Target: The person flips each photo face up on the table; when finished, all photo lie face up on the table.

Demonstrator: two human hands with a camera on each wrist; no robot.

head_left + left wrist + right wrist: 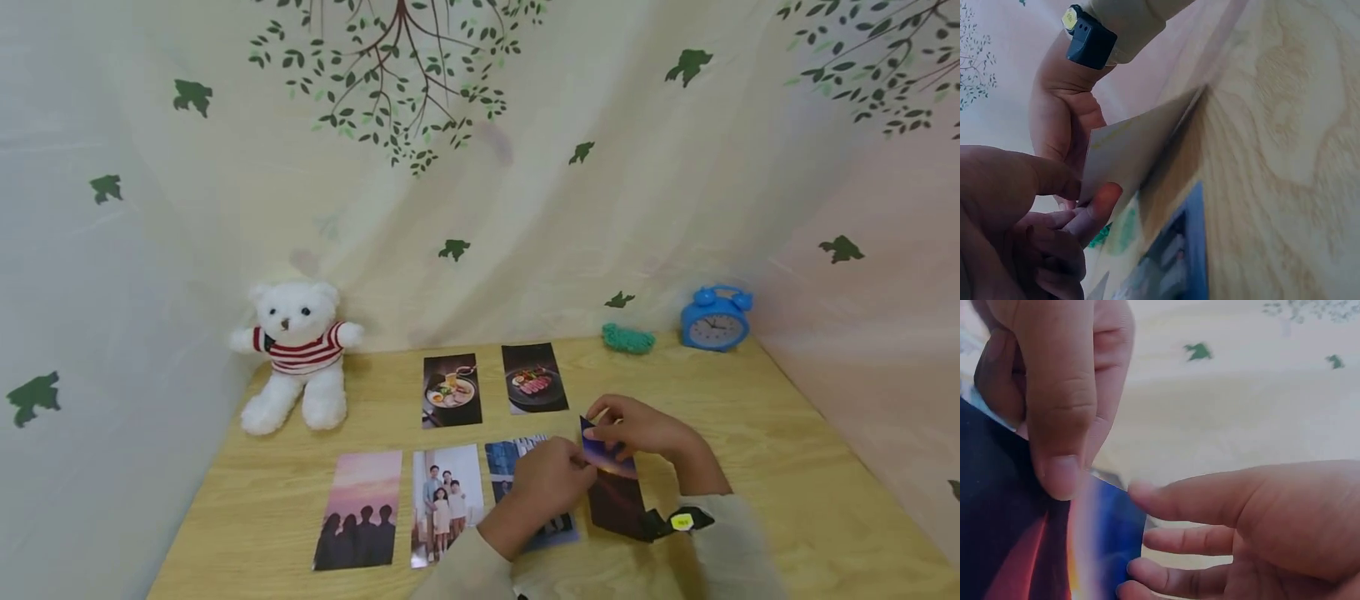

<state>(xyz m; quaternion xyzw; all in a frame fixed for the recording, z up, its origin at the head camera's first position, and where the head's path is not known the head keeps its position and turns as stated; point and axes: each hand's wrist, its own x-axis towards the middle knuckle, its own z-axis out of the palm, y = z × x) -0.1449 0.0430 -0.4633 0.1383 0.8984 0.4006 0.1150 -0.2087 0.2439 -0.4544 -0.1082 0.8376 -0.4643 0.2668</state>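
My left hand [551, 479] pinches the left edge of a dusk-sky photo print [615, 500] between thumb and fingers. The print stands tilted off the table, and its pale back faces the left wrist view. At its upper edge, my right hand [648, 433] touches it with loosely bent fingertips; in the right wrist view the thumb [1144, 497] meets the corner. Under my left forearm and hand lies a partly hidden blue-toned photo [501, 471]. To its left are a family photo [467, 471] and a pink-sky silhouette photo [363, 492].
Farther back lie a noodle-bowl photo [452, 408] and a sliced-meat photo [535, 379]. A white teddy bear [300, 358] sits at the back left. A green yarn-like bundle [628, 338] and a blue alarm clock [716, 321] stand back right. A printed curtain [525, 208] borders the wooden table [787, 500].
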